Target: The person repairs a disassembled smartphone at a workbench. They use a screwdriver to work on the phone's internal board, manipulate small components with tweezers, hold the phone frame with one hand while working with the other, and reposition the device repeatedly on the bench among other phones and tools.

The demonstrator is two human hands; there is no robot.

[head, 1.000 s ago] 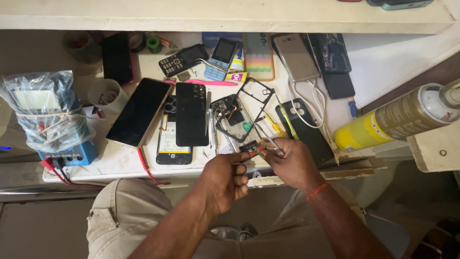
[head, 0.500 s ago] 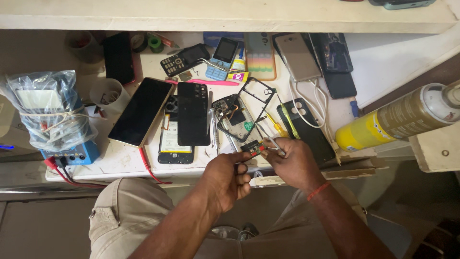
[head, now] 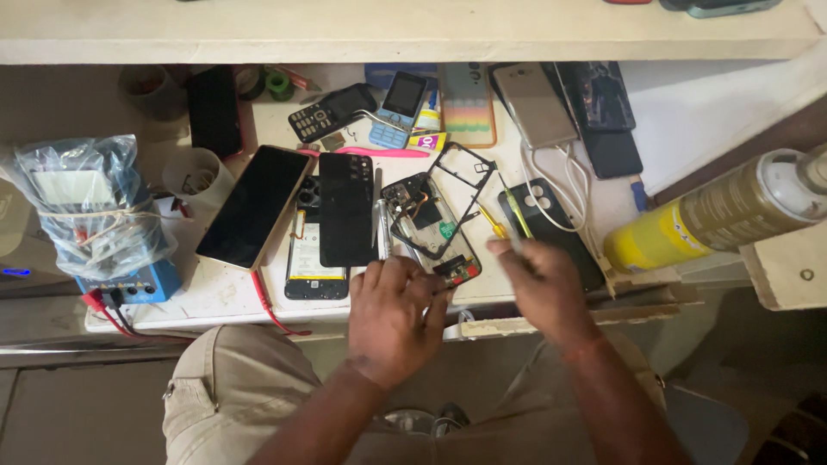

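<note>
Soft, even daylight, moderately bright, warm tint. My right hand (head: pixel 538 280) is motion-blurred, fingers smeared; my left hand (head: pixel 394 314) is sharper. Dim shadow under the shelf (head: pixel 388 30) far above both hands. Faint glare on the dark phone screen (head: pixel 256 205) left of my left hand.

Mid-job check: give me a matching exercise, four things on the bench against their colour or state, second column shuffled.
Things:
1. opened phone
2. spray can
3. meter
4. keypad phone

States:
A. wrapped in clear plastic, on a blue base
B. lying on its side, yellow at one end
C. light blue, small dark screen
D. back off, circuit board exposed, at the left hand

Pairs: 1-D, 2-B, 3-A, 4-C
</note>
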